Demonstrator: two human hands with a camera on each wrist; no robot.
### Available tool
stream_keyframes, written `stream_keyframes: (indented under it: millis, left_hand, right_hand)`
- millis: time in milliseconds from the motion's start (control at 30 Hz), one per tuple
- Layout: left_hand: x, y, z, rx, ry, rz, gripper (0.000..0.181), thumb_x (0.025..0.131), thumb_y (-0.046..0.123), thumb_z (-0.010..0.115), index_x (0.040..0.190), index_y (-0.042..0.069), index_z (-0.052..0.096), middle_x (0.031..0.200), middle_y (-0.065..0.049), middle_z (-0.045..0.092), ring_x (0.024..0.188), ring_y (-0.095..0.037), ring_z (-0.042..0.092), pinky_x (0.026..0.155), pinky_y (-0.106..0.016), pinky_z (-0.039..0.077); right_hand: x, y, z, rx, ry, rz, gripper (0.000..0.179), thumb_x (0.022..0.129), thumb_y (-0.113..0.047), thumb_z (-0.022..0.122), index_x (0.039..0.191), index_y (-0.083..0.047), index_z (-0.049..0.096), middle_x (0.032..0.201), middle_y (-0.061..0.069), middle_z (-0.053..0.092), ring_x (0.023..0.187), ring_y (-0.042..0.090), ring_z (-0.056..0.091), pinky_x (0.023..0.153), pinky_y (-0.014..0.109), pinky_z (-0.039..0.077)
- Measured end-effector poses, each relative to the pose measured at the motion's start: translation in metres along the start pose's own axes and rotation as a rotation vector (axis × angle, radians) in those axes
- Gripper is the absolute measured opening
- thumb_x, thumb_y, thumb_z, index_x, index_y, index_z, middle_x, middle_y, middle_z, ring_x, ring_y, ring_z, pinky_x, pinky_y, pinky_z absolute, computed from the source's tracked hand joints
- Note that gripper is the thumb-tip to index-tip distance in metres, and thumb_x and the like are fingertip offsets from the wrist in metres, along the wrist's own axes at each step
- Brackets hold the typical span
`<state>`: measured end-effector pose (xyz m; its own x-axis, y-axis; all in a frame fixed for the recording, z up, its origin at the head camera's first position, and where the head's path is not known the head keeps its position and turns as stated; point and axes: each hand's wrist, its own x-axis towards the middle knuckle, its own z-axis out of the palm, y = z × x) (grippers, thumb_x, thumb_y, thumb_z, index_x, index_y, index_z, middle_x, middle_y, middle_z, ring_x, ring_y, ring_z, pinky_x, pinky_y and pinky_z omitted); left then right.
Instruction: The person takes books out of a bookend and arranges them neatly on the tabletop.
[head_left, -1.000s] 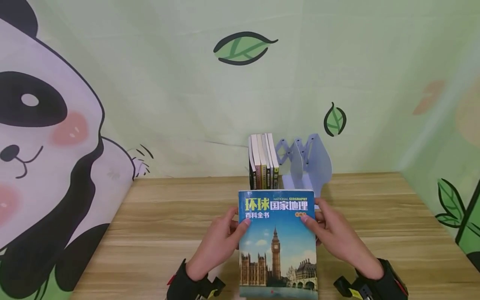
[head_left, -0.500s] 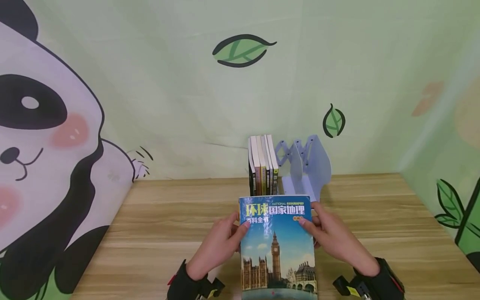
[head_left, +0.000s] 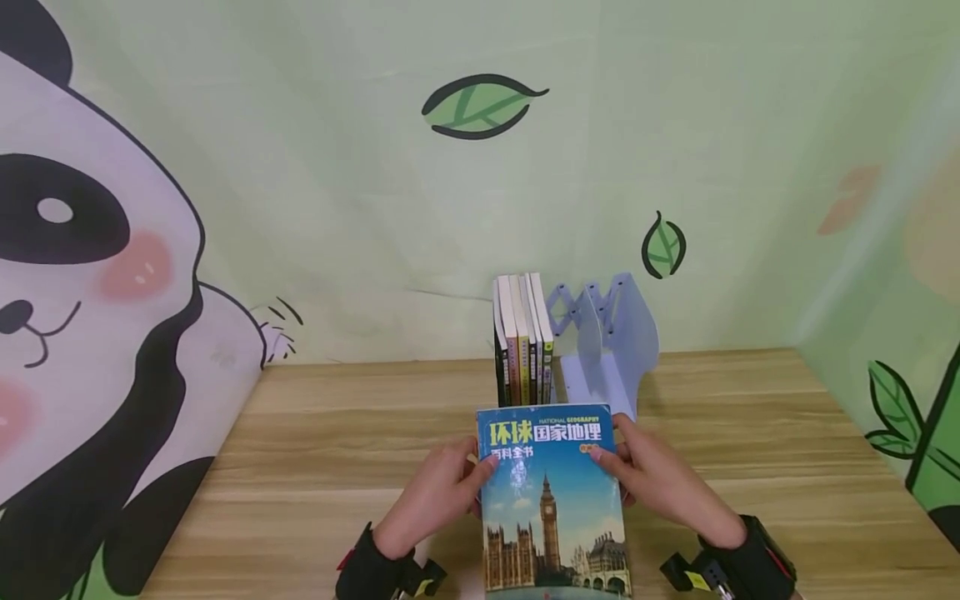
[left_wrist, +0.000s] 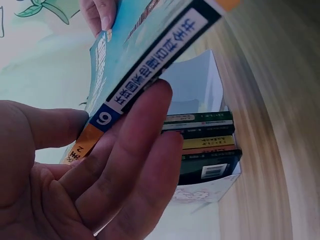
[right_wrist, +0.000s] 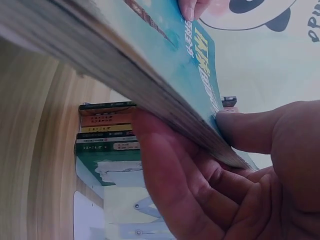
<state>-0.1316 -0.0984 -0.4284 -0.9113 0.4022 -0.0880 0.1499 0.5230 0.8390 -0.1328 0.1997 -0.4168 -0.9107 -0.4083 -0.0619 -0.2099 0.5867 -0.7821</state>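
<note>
Holding a blue-covered book (head_left: 553,504) in front of me, I have its face turned up toward me and its lower end running out of the head view. Large yellow and white Chinese characters cross the top, with NATIONAL GEOGRAPHY in small print above them and a smaller white line beneath. A brown clock tower (head_left: 550,533) rises below, set among long stone buildings under a blue sky with pale clouds; glare whitens a patch near the title. Along the spine (left_wrist: 145,70) I see a white title strip in a dark border, a blue block with a numeral, and orange at the end. The page edges (right_wrist: 150,80) look thick and greyish.

My left hand (head_left: 435,492) grips the spine side and my right hand (head_left: 663,479) the page side, both thumbs (head_left: 482,473) on the cover and fingers behind. Black bands (head_left: 371,567) circle my wrists.

Beyond the book's top edge, a row of slim books (head_left: 522,342) stands upright, just left of the lavender panels of a bookstand (head_left: 637,333). All this is over a wood-grain table (head_left: 322,467), backed by a pale green backdrop (head_left: 322,167) printed with leaves and a panda (head_left: 67,125).
</note>
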Motion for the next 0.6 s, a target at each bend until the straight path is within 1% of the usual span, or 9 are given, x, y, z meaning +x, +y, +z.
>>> stream_keyframes:
  millis: [133,233,367,433,533,600]
  left_hand:
    - [0.002,-0.003,0.001,0.002,-0.001,-0.007,0.042,0.101,0.037,0.052,0.125,0.003,0.057,0.071,-0.002,0.066,0.058,-0.029,0.066,0.043,-0.025,0.037]
    - [0.003,-0.005,0.002,0.002,-0.005,-0.011,0.041,0.101,0.037,0.052,0.123,0.003,0.058,0.069,-0.001,0.066,0.058,-0.028,0.067,0.042,-0.025,0.036]
    - [0.005,-0.009,0.003,0.001,-0.012,-0.015,0.039,0.101,0.036,0.053,0.123,0.003,0.058,0.072,-0.001,0.068,0.058,-0.023,0.067,0.043,-0.025,0.037]
    - [0.006,-0.010,0.004,0.005,-0.012,-0.013,0.038,0.101,0.035,0.053,0.122,0.003,0.058,0.072,-0.001,0.067,0.057,-0.024,0.067,0.043,-0.025,0.037]
    - [0.007,-0.013,0.005,0.015,-0.009,-0.012,0.038,0.101,0.036,0.053,0.119,0.003,0.059,0.069,-0.001,0.066,0.056,-0.027,0.066,0.042,-0.025,0.036]
    - [0.008,-0.014,0.006,0.023,-0.004,-0.012,0.037,0.101,0.037,0.053,0.117,0.004,0.060,0.067,-0.002,0.065,0.055,-0.027,0.064,0.042,-0.026,0.036]
  right_hand:
    - [0.002,0.002,0.001,-0.001,-0.009,0.002,0.036,0.102,-0.038,0.051,0.109,-0.005,0.039,0.065,0.003,0.047,0.054,0.022,0.059,0.050,0.029,0.049]
    - [0.003,0.005,0.003,0.000,-0.014,-0.007,0.035,0.102,-0.037,0.051,0.104,-0.005,0.037,0.065,0.003,0.047,0.053,0.022,0.059,0.050,0.030,0.049]
    - [0.004,0.007,0.004,-0.014,-0.027,-0.006,0.036,0.102,-0.039,0.050,0.104,-0.005,0.036,0.062,0.002,0.046,0.053,0.025,0.059,0.050,0.030,0.048]
    - [0.006,0.009,0.005,-0.017,-0.035,-0.005,0.036,0.102,-0.039,0.049,0.103,-0.005,0.036,0.061,0.002,0.046,0.053,0.026,0.059,0.050,0.030,0.048]
    - [0.007,0.011,0.005,-0.016,-0.052,0.000,0.035,0.103,-0.038,0.048,0.106,-0.005,0.037,0.062,0.002,0.047,0.053,0.027,0.059,0.050,0.030,0.049]
    - [0.008,0.013,0.006,-0.014,-0.061,0.005,0.035,0.103,-0.036,0.048,0.112,-0.004,0.037,0.063,0.003,0.049,0.054,0.027,0.060,0.051,0.030,0.049]
